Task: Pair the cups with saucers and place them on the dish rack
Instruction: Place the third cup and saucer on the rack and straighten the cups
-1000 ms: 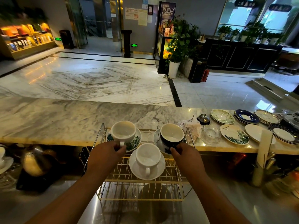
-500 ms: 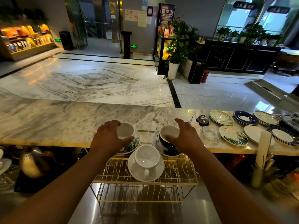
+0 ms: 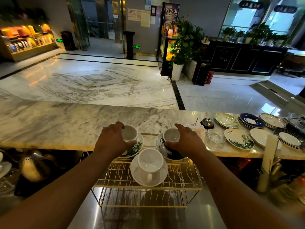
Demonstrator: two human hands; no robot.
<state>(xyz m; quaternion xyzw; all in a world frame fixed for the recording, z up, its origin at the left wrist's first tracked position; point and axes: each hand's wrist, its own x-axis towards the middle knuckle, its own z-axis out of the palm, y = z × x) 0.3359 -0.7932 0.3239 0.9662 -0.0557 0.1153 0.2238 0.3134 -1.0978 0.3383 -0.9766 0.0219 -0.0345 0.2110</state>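
A gold wire dish rack stands on the steel counter before me. On its far left sits a leaf-print saucer carrying a white cup, and my left hand wraps around that cup. At the far right a dark-sided cup rests tilted on a white and dark saucer, with my right hand gripping it. A plain white cup on a white saucer sits at the rack's front middle, untouched.
The marble counter runs behind the rack. To the right lie a glass ashtray, a service bell, a leaf-print saucer, a white saucer and stacks of saucers. A metal kettle sits low left.
Both hands moved from the cup handles at the near side up and over the two back cups and now grip their bodies. The right cup has tilted on its saucer.
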